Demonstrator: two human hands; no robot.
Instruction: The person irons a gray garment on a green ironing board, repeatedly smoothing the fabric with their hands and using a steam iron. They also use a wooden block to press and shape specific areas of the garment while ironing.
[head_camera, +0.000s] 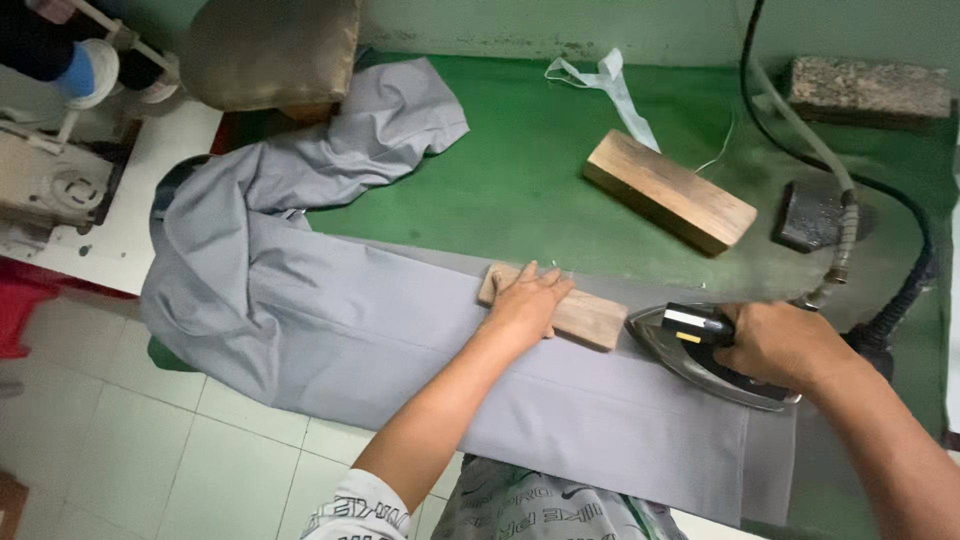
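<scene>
Grey cloth (400, 330), left hand (527, 303) fingers flat on wooden block (585, 317), right hand (775, 345) fingers gripping iron (700, 355)

Person's own body, head view: two bare forearms, patterned grey-and-white clothing.

Left hand (527, 303) and right hand (775, 343) carry no gloves, rings or watch that can be made out. Left arm is bare up to a short sleeve (360, 510), white with dark printed markings. Below it, a grey garment (540, 510) bears a repeated dark print.
</scene>
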